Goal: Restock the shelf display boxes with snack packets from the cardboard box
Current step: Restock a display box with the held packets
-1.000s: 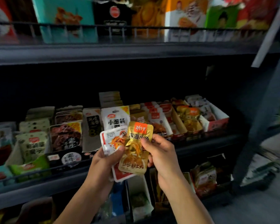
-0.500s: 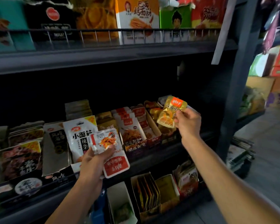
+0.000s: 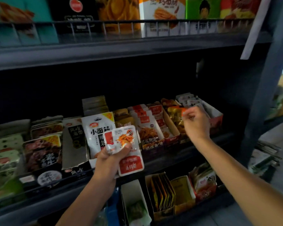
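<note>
The left hand (image 3: 110, 160) grips white-and-red snack packets (image 3: 127, 149) — long axis upright, tilted slightly left — before the middle shelf (image 3: 194, 146). The right hand (image 3: 195, 123) pinches a gold packet (image 3: 176, 115) standing in a display box (image 3: 171, 128); neighbouring boxes crowd either side.

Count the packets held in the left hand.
2 visible: a white packet on top and a red-and-white packet beneath it, both gripped by the left hand. More may be hidden behind.
</note>
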A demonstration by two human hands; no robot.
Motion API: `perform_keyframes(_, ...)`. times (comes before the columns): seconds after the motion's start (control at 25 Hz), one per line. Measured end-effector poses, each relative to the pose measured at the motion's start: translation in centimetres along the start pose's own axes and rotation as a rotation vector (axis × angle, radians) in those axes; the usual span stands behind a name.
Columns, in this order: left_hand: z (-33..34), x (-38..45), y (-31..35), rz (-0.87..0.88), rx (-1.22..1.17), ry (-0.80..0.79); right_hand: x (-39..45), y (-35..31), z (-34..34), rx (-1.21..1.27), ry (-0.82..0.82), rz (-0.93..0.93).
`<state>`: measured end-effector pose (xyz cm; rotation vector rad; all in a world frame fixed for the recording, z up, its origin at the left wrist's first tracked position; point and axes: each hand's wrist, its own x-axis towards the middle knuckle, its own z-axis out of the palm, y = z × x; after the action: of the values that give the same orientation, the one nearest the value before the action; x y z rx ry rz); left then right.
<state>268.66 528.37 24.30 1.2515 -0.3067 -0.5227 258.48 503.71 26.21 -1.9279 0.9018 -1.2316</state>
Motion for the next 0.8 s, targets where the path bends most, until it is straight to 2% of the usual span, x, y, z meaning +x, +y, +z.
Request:
perform_keyframes(0.04,-0.1,-0.3,0.1,0.009,0.001,-0.013,-2.4,-1.9,0.5,0.124,-0.166,-0.004)
perform_keyframes(0.12,-0.3,-1.0,0.4,0.023,-0.017,-0.045,-7.4,-5.8,1.7,0.306,-0.633,0.070)
perform_keyframes(0.16,-0.6,-1.3,0.6,0.028,-0.029,-0.056,-9.3,-7.2,2.4,0.348,-0.798,0.117)
perform_keyframes(0.2,-1.0,-1.6,0.9,0.025,-0.041,-0.060,-10.7,-8.0,3.1,0.383,-0.863,0.153)
perform_keyframes(0.32,-3.4,-2.7,1.9,-0.036,-0.066,-0.064,-12.6,-9.2,4.2,0.521,-0.742,0.302)
perform_keyframes(0.36,-4.2,-3.1,2.2,-0.044,-0.064,-0.058,-13.2,-9.5,4.2,0.579,-0.740,0.378)
perform_keyframes(0.44,-5.7,-3.9,2.6,-0.018,-0.044,-0.007,-14.9,-10.2,4.5,0.680,-0.836,0.442)
perform_keyframes(0.52,-6.7,-4.7,2.7,-0.010,-0.040,0.027,-16.4,-10.8,5.0,0.655,-0.863,0.382)
perform_keyframes(0.64,-8.1,-5.3,3.0,-0.092,-0.079,0.058,-16.4,-10.9,4.3,0.735,-0.735,0.331)
perform_keyframes(0.8,-9.6,-5.1,2.9,-0.091,-0.065,0.116,-15.6,-10.4,2.7,0.756,-0.888,0.179)
